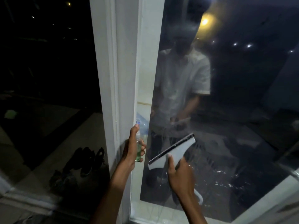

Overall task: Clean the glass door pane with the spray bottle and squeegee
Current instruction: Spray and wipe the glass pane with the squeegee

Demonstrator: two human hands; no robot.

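Note:
The glass door pane (pixel 234 110) fills the right side, dark and reflective, with wet streaks and droplets low down. My right hand (pixel 180 173) grips the handle of a white squeegee (pixel 174 151); its black blade is tilted against the lower left of the pane. My left hand (pixel 131 149) holds a small clear spray bottle (pixel 138 147) with greenish liquid upright beside the white door frame (pixel 124 78), the index finger lying over the nozzle.
A person's reflection shows in the pane. To the left the doorway opens on a dark area with several shoes (pixel 84 160) on the floor. The white bottom rail (pixel 267 198) of the door runs diagonally at lower right.

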